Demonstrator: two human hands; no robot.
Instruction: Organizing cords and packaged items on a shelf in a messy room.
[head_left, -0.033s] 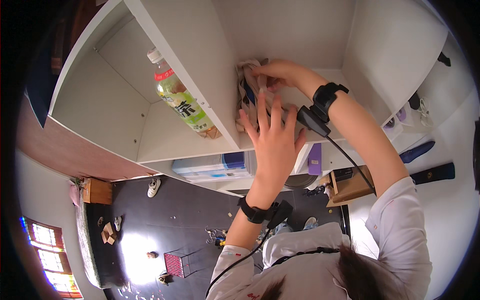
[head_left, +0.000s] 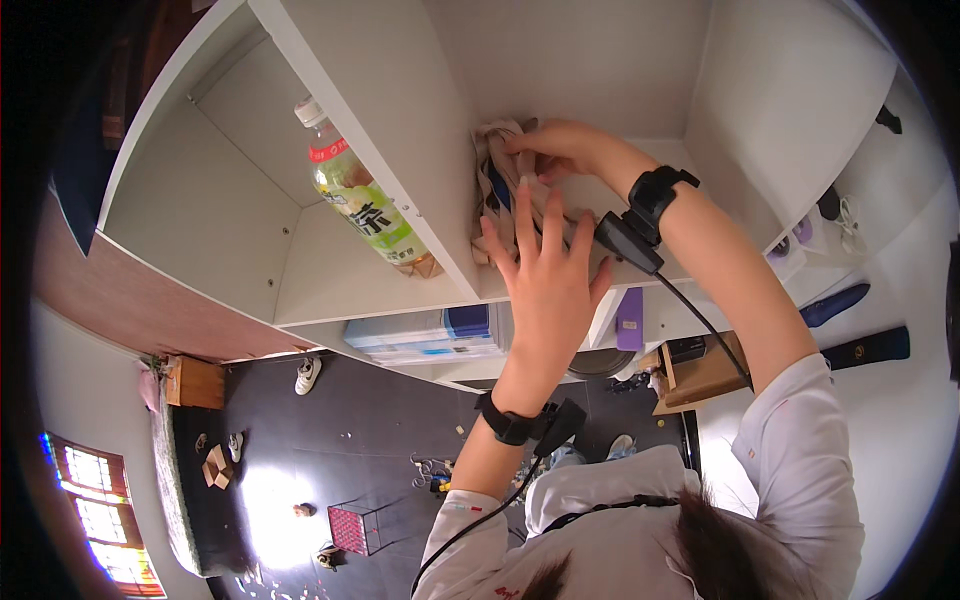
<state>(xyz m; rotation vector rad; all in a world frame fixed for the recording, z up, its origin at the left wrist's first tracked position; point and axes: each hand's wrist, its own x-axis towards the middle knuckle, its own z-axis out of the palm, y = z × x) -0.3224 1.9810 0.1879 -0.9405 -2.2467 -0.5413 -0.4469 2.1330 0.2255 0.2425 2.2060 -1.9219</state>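
Note:
A bunched beige cloth (head_left: 487, 222), perhaps a fabric bag, lies in the white shelf compartment against its left wall. A dark blue patch shows among its folds. My right hand (head_left: 560, 148) reaches in from the right, fingers curled and closed on the cloth's upper part; some of its fingertips are hidden. In front of the cloth is my left hand (head_left: 550, 280), its back toward me and its fingers spread. The left fingertips are at the folds, and I cannot tell whether they press on them. Black cabled bands circle both wrists.
Left of the divider (head_left: 375, 120) stands a tea bottle (head_left: 370, 215) with a white cap and green label. Below are a blue-and-white package (head_left: 430, 335) and a purple box (head_left: 629, 320). A red-topped stool (head_left: 349, 528) and shoes (head_left: 308, 374) are on the dark floor.

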